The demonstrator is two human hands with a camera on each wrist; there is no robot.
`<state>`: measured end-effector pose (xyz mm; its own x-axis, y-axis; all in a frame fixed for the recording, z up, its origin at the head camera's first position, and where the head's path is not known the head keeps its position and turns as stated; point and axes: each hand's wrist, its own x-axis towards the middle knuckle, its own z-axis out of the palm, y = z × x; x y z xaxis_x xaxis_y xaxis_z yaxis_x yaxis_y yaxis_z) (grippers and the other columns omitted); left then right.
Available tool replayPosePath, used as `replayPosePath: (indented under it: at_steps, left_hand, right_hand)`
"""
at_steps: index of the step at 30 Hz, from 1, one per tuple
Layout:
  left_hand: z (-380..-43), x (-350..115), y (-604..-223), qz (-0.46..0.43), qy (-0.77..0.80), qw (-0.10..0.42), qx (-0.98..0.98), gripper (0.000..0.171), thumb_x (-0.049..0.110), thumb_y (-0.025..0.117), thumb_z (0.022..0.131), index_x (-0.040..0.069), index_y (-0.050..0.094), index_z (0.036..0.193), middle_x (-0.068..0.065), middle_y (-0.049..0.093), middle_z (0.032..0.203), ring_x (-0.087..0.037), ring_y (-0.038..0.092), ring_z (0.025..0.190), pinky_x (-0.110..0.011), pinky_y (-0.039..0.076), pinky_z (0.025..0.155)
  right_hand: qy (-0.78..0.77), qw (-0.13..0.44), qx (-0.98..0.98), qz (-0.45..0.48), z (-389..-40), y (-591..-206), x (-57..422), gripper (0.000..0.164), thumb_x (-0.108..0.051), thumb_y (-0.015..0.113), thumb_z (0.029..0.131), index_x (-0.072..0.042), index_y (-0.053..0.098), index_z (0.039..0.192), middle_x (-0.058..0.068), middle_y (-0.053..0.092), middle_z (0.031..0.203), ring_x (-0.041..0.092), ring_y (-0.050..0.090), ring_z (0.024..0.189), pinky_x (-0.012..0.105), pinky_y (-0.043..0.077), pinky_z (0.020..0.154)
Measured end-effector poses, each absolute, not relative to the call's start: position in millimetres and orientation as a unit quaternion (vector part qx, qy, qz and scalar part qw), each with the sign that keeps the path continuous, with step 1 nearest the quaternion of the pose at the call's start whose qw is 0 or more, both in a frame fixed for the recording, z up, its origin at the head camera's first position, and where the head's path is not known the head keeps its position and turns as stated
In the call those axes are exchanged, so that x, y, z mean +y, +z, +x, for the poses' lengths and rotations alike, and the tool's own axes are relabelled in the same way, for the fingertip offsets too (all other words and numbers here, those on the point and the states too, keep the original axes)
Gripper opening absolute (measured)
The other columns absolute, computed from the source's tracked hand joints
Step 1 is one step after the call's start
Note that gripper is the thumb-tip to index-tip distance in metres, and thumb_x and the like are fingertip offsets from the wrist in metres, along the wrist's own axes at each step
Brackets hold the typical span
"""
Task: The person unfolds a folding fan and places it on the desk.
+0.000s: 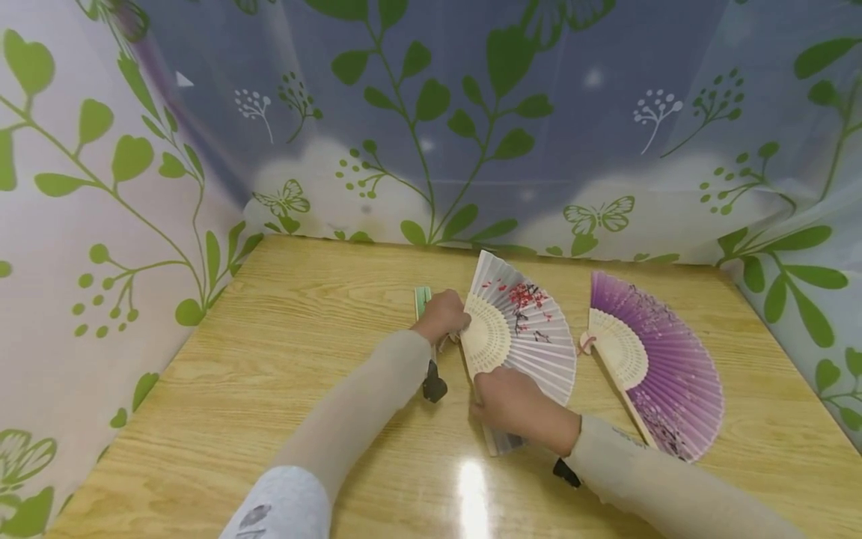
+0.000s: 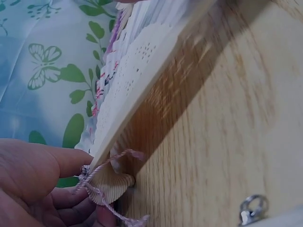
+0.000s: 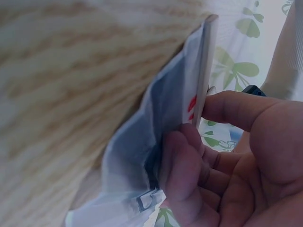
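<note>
A white folding fan [image 1: 539,329] with red blossoms is spread wide in front of me, raised slightly off the table along one edge. My left hand [image 1: 442,314] pinches it at the pivot end, where a pink cord [image 2: 102,189] dangles in the left wrist view. Nearer to me, my right hand [image 1: 515,404] holds the fan's outer rib [image 3: 207,71] between thumb and fingers. Pale folds of the fan hang beside those fingers in the right wrist view. A slim green item [image 1: 422,299] lies just beyond my left hand, partly hidden by it.
To the right, a purple folding fan [image 1: 680,359] lies spread open on the wooden table [image 1: 289,322], its pink cord at the pivot. Patterned cloth [image 1: 431,127] with green leaves and butterflies hangs behind the table and along both sides.
</note>
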<state>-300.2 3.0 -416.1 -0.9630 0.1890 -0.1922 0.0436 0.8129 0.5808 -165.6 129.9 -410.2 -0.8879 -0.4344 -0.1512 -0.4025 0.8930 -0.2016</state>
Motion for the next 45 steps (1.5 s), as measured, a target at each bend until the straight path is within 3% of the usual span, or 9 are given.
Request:
replayPosePath:
  at_steps: [8, 16, 25, 28, 31, 33, 35, 38, 45]
  left_hand:
    - [-299, 4, -416, 0.052, 0.296, 0.131, 0.945, 0.042, 0.002, 0.058, 0.084, 0.014, 0.033, 0.052, 0.004, 0.025, 0.047, -0.009, 0.022, 0.041, -0.021, 0.023, 0.039]
    - [-298, 3, -419, 0.048, 0.315, 0.14, 0.938, 0.041, 0.003, 0.062, 0.086, 0.012, 0.047, 0.048, 0.004, 0.043, 0.046, -0.009, 0.038, 0.04, -0.02, 0.035, 0.039]
    - [-294, -1, -422, 0.049, 0.383, 0.126, 0.914, 0.044, 0.009, 0.056, 0.091, 0.012, 0.044, 0.049, 0.004, 0.036, 0.041, -0.009, 0.036, 0.036, -0.021, 0.03, 0.035]
    - [-293, -6, -422, 0.056, 0.422, 0.104, 0.899, 0.036, 0.015, 0.051, 0.096, 0.006, 0.055, 0.062, 0.004, 0.041, 0.048, -0.007, 0.038, 0.04, -0.019, 0.031, 0.039]
    - [-291, -14, -417, 0.065, 0.442, 0.087, 0.89, 0.026, 0.018, 0.049, 0.098, 0.001, 0.067, 0.092, -0.003, 0.054, 0.059, -0.007, 0.04, 0.046, -0.02, 0.035, 0.045]
    - [-289, -20, -413, 0.069, 0.445, 0.076, 0.89, 0.029, 0.019, 0.048, 0.099, 0.0, 0.065, 0.112, -0.007, 0.064, 0.079, -0.008, 0.046, 0.056, -0.021, 0.041, 0.052]
    - [-287, -28, -408, 0.068, 0.448, 0.077, 0.888, 0.033, 0.022, 0.047, 0.1, 0.001, 0.062, 0.122, -0.012, 0.067, 0.099, -0.011, 0.054, 0.068, -0.025, 0.048, 0.061]
    - [-285, -40, -402, 0.064, 0.468, 0.083, 0.877, 0.035, 0.025, 0.046, 0.102, 0.002, 0.058, 0.126, -0.015, 0.063, 0.118, -0.021, 0.063, 0.09, -0.034, 0.053, 0.076]
    - [-288, -73, -399, 0.037, 0.521, 0.1, 0.847, 0.037, 0.027, 0.046, 0.103, 0.004, 0.054, 0.131, -0.018, 0.061, 0.114, -0.031, 0.061, 0.102, -0.045, 0.052, 0.083]
  right_hand:
    - [-0.087, 0.103, 0.968, -0.21, -164, -410, 130, 0.033, -0.019, 0.068, 0.085, -0.014, 0.047, 0.06, -0.001, 0.044, 0.053, 0.015, 0.046, 0.048, 0.03, 0.04, 0.042]
    - [-0.084, 0.11, 0.971, -0.195, -163, -409, 132, 0.029, -0.024, 0.069, 0.086, -0.013, 0.051, 0.066, 0.0, 0.049, 0.058, 0.015, 0.048, 0.051, 0.031, 0.041, 0.043]
    - [-0.064, 0.071, 0.976, -0.194, -164, -403, 135, 0.029, -0.031, 0.068, 0.088, -0.013, 0.051, 0.072, 0.0, 0.049, 0.06, 0.016, 0.049, 0.053, 0.033, 0.041, 0.044]
    - [-0.07, 0.064, 0.976, -0.193, -164, -399, 136, 0.029, -0.032, 0.068, 0.09, -0.014, 0.051, 0.074, -0.001, 0.048, 0.061, 0.016, 0.049, 0.054, 0.033, 0.041, 0.045]
    - [-0.083, 0.058, 0.976, -0.191, -167, -394, 136, 0.028, -0.032, 0.066, 0.091, -0.014, 0.052, 0.075, 0.0, 0.049, 0.06, 0.016, 0.049, 0.053, 0.032, 0.04, 0.045]
    - [-0.092, 0.055, 0.976, -0.191, -168, -392, 135, 0.025, -0.032, 0.065, 0.091, -0.013, 0.055, 0.078, 0.0, 0.051, 0.062, 0.016, 0.049, 0.053, 0.032, 0.041, 0.045]
    - [-0.097, 0.052, 0.976, -0.189, -170, -389, 135, 0.025, -0.033, 0.065, 0.091, -0.012, 0.057, 0.082, 0.001, 0.054, 0.064, 0.016, 0.05, 0.054, 0.031, 0.041, 0.046]
    - [-0.107, 0.047, 0.976, -0.186, -172, -384, 134, 0.025, -0.035, 0.066, 0.091, -0.011, 0.059, 0.088, 0.001, 0.056, 0.066, 0.016, 0.051, 0.054, 0.031, 0.042, 0.047]
    - [-0.146, 0.039, 0.972, -0.182, -180, -371, 127, 0.029, -0.034, 0.067, 0.092, -0.006, 0.062, 0.095, 0.001, 0.054, 0.06, 0.014, 0.047, 0.05, 0.028, 0.039, 0.047]
